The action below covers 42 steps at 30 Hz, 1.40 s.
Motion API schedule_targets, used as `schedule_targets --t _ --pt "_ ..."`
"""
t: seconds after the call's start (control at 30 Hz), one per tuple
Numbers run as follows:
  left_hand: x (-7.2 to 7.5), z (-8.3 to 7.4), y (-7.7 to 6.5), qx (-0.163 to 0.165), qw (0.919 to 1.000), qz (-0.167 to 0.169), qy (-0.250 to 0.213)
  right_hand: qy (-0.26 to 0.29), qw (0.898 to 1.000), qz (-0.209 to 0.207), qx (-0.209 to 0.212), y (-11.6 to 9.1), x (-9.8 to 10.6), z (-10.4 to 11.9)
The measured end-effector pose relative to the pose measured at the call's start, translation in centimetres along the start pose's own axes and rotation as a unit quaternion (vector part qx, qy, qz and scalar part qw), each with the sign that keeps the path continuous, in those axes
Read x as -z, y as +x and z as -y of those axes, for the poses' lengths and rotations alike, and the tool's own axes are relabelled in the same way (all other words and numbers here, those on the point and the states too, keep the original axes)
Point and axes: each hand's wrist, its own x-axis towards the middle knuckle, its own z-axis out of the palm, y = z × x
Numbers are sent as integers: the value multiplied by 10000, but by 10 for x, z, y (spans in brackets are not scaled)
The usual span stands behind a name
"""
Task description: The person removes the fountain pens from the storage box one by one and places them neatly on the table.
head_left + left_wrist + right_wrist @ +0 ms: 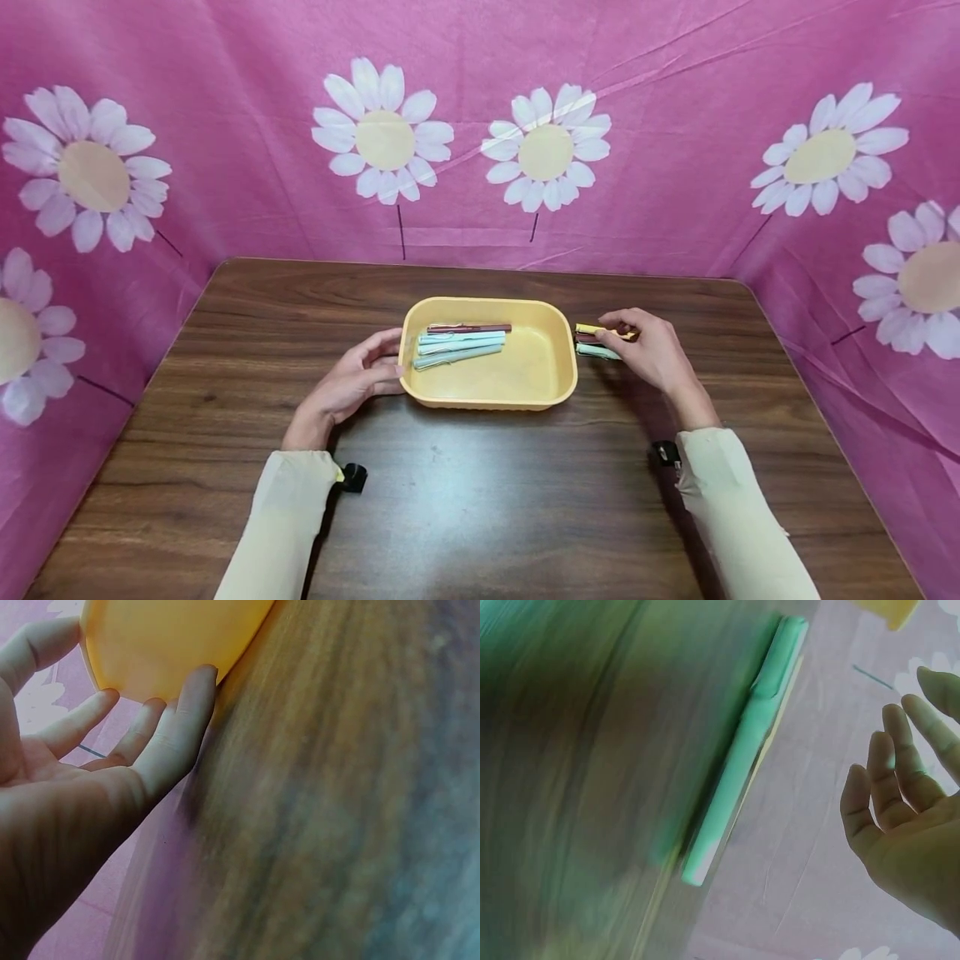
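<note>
While looking at the pens [459,357], cannot read any lettering, even on the green pen [742,757], largest in the right wrist view. Can see maroon, pale blue and grey-blue ones lying in the left half of the yellow tray [536,367], at mid-table. Just right of it, can only partly see the yellow pen [590,330], the dark pen [587,338] and the green one, beneath the right hand [656,346], with fingers loosely extended and released. Can see the left hand [348,383] with straight fingers touching the tray's left end. Lose most of the tray past the left wrist view's upper edge. Can see table [480,500] surface spreading well in front of the tray, between both sleeves [288,508], and, behind, a narrower strip up to the pink curtain [465,233].
</note>
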Motion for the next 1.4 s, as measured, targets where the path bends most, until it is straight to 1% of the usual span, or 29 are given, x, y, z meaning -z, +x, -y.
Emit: schedule_targets --t 0.13,0.3,0.37,0.47,0.57,0.63,0.73,0.97,1.2,1.4 --pt "0 1 1 -46 10000 71 -27 373 9992 -122 -62 1 -4 9" --pt "0 4 -1 -78 9998 143 -74 674 9974 -253 -51 0 -12 18" --pt "0 6 -3 -51 9999 138 -70 786 9962 -379 49 -2 -17 23" --pt "1 7 -6 -26 9999 102 -71 1103 9922 -489 327 -2 -27 33" --pt "2 6 -7 -60 9999 98 -67 1383 9873 -513 594 -1 -36 43" --pt "3 6 -7 -82 9999 108 -54 1444 9858 -458 719 1 -41 50" --pt "3 5 -6 -92 9999 101 -34 1431 9857 -302 833 6 -46 59" --pt "5 3 -2 -98 9999 104 -3 1453 9849 338 878 18 -55 78" --pt "3 2 0 -105 9999 134 17 1431 9808 868 1002 25 -70 89" --pt "2 1 0 -130 9998 152 4 1293 9787 1192 1059 30 -82 95"
